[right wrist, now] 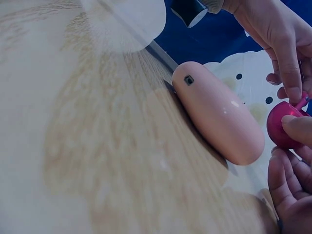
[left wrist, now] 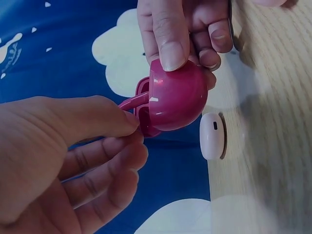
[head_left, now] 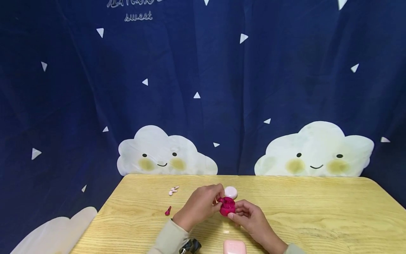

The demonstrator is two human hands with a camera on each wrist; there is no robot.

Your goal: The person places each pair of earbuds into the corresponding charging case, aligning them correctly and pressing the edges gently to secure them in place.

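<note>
Both hands meet over the wooden table (head_left: pixel 317 211) around a magenta earbud case (head_left: pixel 227 207). My right hand (head_left: pixel 233 213) grips the case from below and the side, thumb on its rounded shell (left wrist: pixel 178 100). At the case's open edge, my left hand (head_left: pixel 219 199) pinches the stem of a magenta earbud (left wrist: pixel 131 103). The right wrist view catches the case (right wrist: pixel 280 129) at the far right, with the left fingers (right wrist: pixel 287 73) above it.
A pale round case (head_left: pixel 230 192) lies just behind the hands. A pale pink case (head_left: pixel 234 247) sits near the front edge. Two pink earbuds (head_left: pixel 173 190) and a single magenta earbud (head_left: pixel 167 211) lie left of the hands. A blue cloud curtain (head_left: pixel 203 88) hangs behind.
</note>
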